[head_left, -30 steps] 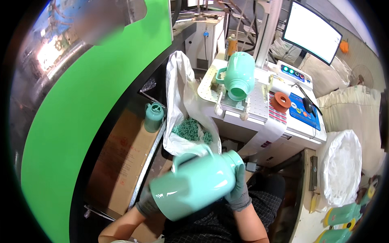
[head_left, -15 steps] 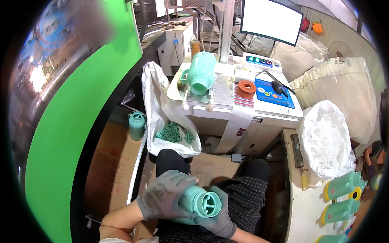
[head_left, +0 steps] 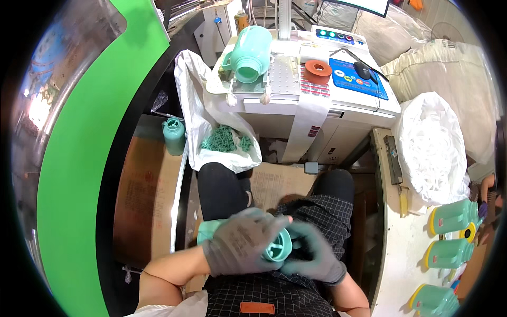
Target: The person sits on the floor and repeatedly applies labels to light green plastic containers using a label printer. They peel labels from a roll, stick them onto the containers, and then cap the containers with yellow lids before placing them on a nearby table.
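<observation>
A mint-green plastic jug [head_left: 274, 247] lies in my lap with its open mouth facing up toward me. My left hand [head_left: 237, 244], in a grey glove, wraps over the jug's body and rim. My right hand [head_left: 311, 253], also gloved, presses against the mouth from the right side; its fingers are blurred. Most of the jug's body is hidden under my hands. A second green jug [head_left: 251, 46] lies on its side on the white machine table [head_left: 338, 103] ahead of me.
A white bag [head_left: 206, 127] with small green parts [head_left: 226, 139] hangs at the machine's left. A small green jug [head_left: 174, 136] stands on a brown board. A white sack [head_left: 430, 148] sits right, with several green jugs with yellow rings [head_left: 449, 238] on the white bench.
The jug came down from chest height into my lap and turned its mouth toward me. My head tilted down. My right hand has moved onto the mouth.
</observation>
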Demonstrator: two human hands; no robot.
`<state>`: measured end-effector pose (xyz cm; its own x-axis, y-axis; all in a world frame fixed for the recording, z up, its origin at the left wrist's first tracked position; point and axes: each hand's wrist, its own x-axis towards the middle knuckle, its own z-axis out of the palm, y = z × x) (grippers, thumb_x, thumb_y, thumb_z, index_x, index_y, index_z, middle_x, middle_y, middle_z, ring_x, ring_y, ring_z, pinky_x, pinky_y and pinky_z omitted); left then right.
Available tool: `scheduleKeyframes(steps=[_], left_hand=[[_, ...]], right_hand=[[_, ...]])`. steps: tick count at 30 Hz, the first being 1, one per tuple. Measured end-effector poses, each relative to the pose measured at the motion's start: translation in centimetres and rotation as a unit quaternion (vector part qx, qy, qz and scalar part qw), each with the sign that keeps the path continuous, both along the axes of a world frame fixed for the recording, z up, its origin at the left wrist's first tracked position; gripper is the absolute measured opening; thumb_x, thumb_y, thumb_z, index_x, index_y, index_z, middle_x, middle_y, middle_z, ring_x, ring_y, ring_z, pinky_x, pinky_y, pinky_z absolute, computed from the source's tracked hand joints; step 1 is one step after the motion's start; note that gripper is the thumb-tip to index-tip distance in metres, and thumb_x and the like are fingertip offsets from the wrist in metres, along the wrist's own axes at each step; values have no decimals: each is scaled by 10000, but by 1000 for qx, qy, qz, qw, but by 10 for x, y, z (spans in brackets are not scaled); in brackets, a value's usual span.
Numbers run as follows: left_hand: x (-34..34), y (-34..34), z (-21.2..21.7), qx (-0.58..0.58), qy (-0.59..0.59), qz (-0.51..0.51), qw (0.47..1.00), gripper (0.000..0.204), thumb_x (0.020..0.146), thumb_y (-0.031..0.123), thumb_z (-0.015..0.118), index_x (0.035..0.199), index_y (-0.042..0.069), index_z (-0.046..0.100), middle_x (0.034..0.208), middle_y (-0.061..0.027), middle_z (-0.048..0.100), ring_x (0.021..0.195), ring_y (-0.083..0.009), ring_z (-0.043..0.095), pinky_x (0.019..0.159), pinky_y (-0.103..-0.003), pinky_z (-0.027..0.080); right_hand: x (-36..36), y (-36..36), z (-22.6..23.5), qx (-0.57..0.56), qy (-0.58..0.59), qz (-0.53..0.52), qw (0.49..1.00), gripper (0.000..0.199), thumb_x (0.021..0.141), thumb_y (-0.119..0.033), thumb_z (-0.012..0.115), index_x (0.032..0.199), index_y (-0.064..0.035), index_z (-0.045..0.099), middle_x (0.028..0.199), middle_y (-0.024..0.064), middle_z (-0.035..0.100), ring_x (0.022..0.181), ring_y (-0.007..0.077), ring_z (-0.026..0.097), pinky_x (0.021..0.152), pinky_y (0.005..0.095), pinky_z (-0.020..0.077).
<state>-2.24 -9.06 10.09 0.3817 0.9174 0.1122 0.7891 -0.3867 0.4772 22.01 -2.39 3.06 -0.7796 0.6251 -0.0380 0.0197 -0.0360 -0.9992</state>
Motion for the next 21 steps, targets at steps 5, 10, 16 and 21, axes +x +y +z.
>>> scheduleKeyframes(steps=[5,10,16,21], left_hand=[[-15,35,-8,-213,-143,-114,960,1026,748,386,924,1551,-14,427,1175,-185,730,1066,-366,734,924,-426,592],[8,40,-35,-213,-94,-168,958,1029,726,407,918,1548,10,445,1158,-190,746,1017,-385,747,887,-436,603],[-6,15,-34,-113,-137,-121,977,958,738,375,920,1503,-25,506,1121,-194,751,994,-372,749,864,-426,610],[-28,-6,-25,-83,-168,-86,978,874,753,442,894,1425,-17,573,1167,-172,741,1061,-328,738,952,-419,581]], right_hand=[[-6,6,35,339,-2,62,939,267,895,-154,716,1121,-13,730,1054,158,738,868,320,744,802,404,616],[-3,18,19,323,-138,247,903,275,931,-232,706,1139,-51,712,1010,140,711,838,341,733,739,431,600],[-11,-1,29,491,-94,140,855,219,879,-199,725,1081,-119,755,932,47,705,736,222,703,612,340,555],[-27,-26,-1,544,31,-18,838,372,837,-218,753,1192,-106,771,821,-18,680,568,138,605,465,314,450]])
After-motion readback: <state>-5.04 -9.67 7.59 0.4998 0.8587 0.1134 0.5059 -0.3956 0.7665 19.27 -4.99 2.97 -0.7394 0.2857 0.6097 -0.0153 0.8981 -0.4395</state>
